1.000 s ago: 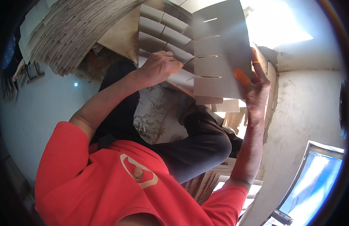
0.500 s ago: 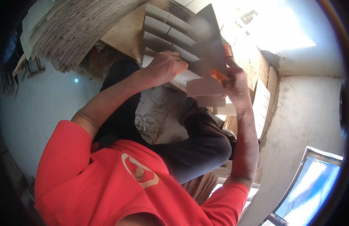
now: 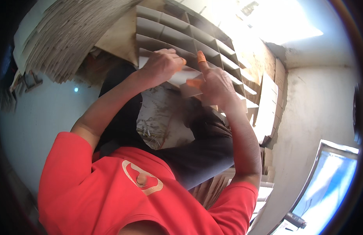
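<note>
A grey-brown cardboard partition (image 3: 167,33), strips crossing into open cells, stands in front of me. My left hand (image 3: 160,67) is closed at its near edge, thumb and fingers pinched on a cardboard strip; an orange covering shows on a fingertip. My right hand (image 3: 218,84) grips a cross strip on the near side, its orange-covered index finger stretched along the strip and its orange-covered thumb lower down. The cardboard by the right thumb is blurred, and the other right fingers are hidden behind the hand.
A large stack of cardboard sheets (image 3: 68,37) rises at the far left, beside a brown board (image 3: 118,34). More cardboard pieces (image 3: 267,103) lean by the wall (image 3: 312,102) on the right. Paper scraps (image 3: 152,131) litter the floor between my legs. A bright window (image 3: 322,188) is at lower right.
My right hand has moved left, closer to the left hand. The cross panel it holds has swung from lying slanted over the strips to standing among them, and the partition has spread into open cells.
</note>
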The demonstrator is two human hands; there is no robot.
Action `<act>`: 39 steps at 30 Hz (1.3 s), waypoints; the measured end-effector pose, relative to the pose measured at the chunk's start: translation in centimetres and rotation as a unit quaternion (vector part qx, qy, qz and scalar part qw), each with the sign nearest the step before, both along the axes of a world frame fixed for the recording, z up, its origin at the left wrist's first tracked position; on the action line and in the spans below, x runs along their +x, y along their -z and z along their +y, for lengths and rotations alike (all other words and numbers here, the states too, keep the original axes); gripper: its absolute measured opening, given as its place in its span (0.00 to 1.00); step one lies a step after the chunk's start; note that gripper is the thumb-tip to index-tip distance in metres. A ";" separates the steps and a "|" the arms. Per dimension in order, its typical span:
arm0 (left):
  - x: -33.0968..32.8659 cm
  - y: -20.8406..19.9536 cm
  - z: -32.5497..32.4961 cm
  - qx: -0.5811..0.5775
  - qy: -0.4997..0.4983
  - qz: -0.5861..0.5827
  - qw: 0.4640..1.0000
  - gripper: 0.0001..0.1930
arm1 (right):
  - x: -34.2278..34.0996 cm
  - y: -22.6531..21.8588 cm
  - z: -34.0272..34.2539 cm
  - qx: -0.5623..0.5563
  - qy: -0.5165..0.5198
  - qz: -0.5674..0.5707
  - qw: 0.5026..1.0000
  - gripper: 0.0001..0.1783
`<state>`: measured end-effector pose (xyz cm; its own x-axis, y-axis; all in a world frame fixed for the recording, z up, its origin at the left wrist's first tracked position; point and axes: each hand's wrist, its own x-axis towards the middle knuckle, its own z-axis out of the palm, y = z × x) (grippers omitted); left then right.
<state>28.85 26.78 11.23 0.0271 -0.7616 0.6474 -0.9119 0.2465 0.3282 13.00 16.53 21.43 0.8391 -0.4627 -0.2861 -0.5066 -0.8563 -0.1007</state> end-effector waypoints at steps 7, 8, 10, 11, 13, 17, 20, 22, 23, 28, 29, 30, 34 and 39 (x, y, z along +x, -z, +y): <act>-0.4 -1.2 0.9 0.019 -0.001 0.030 0.999 0.18 | -17.4 2.3 -8.6 -0.369 0.157 -0.253 0.880 0.28; -0.5 -1.3 0.6 0.010 0.001 0.027 1.000 0.19 | -21.9 3.8 -10.8 -0.398 0.194 -0.189 0.876 0.34; -0.2 -1.2 0.7 0.002 -0.011 0.017 1.000 0.19 | -25.2 5.5 -10.7 -0.407 0.342 -0.059 0.845 0.39; 0.0 -1.2 0.8 0.011 -0.014 0.018 1.000 0.20 | -26.1 5.7 -11.1 -0.294 0.404 -0.013 0.866 0.39; 0.1 -1.2 0.9 0.009 -0.021 0.011 1.000 0.20 | -28.1 6.5 -11.9 -0.187 0.425 -0.012 0.886 0.36; 0.3 -1.3 1.0 0.025 -0.039 0.010 0.999 0.19 | -29.5 7.2 -13.1 -0.218 0.285 -0.129 0.924 0.23; 0.3 -1.7 1.5 0.045 -0.051 0.017 0.998 0.18 | -30.5 6.9 -14.0 -0.211 0.293 -0.108 0.926 0.19; 0.6 -1.8 1.8 0.042 -0.050 0.010 0.998 0.18 | -30.2 7.3 -13.8 -0.237 0.272 -0.105 0.927 0.15; 0.8 -1.9 1.9 0.040 -0.052 0.006 0.998 0.18 | -30.1 7.8 -13.7 -0.226 0.278 -0.141 0.923 0.18; 1.9 -2.4 3.2 0.032 -0.062 -0.010 0.998 0.20 | -29.3 6.2 -13.5 -0.098 0.392 -0.190 0.895 0.24; 2.2 -2.7 3.5 0.028 -0.067 -0.007 0.997 0.21 | -29.6 5.5 -13.1 -0.246 0.333 -0.159 0.896 0.19; 2.5 -2.9 4.0 0.034 -0.080 -0.008 0.996 0.21 | -28.7 4.7 -12.6 -0.400 0.228 -0.177 0.870 0.14; 3.4 -3.0 5.6 0.058 -0.120 -0.011 0.991 0.23 | -21.4 -2.2 -9.4 -0.395 0.093 -0.369 0.836 0.12; 3.7 -1.3 6.0 0.042 -0.108 0.060 0.991 0.19 | -8.3 -8.3 -0.1 0.011 0.201 -0.523 0.828 0.26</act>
<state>32.55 32.74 12.50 0.2691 -0.7801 0.5648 -0.8933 0.0171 0.4492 4.71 16.38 29.76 0.4126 -0.7692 0.4879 -0.3757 -0.6316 -0.6781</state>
